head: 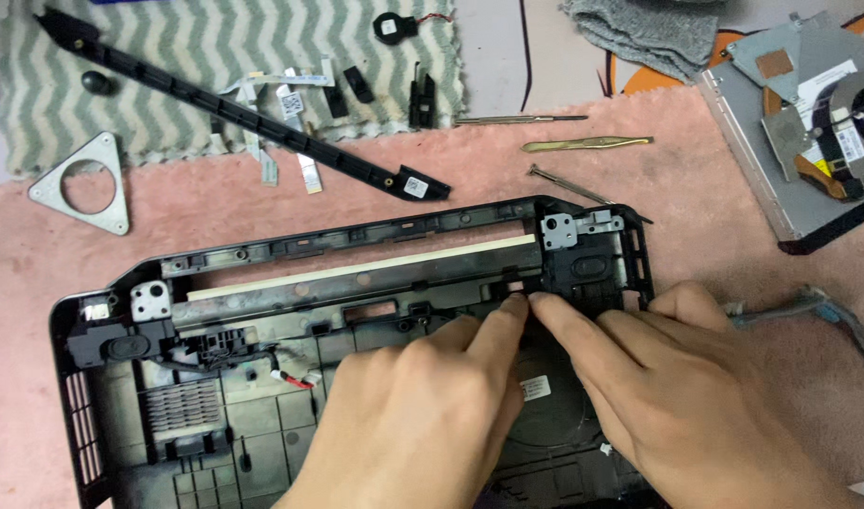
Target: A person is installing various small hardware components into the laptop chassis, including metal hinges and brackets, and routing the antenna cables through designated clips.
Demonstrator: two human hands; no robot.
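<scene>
A black plastic laptop base shell (262,377) lies open side up on a pink cloth. My left hand (423,415) rests on its middle, index finger stretched toward the upper right inner edge. My right hand (658,386) comes in from the right, index fingertip meeting the left one at a small spot beside the black speaker housing (592,269). Whether the fingertips pinch anything is hidden. A metal hinge bracket (559,229) sits just above them. A red and white wire with a small connector (295,377) lies loose inside the shell, left of my left hand.
A long black trim strip (234,118), several flat ribbon cables (281,104) and small black parts lie on a striped cloth behind. A triangular metal bracket (83,184), tweezers (587,144), two screwdrivers (521,120), a fan with heatsink assembly (818,123) and a grey cloth (649,33) surround the shell.
</scene>
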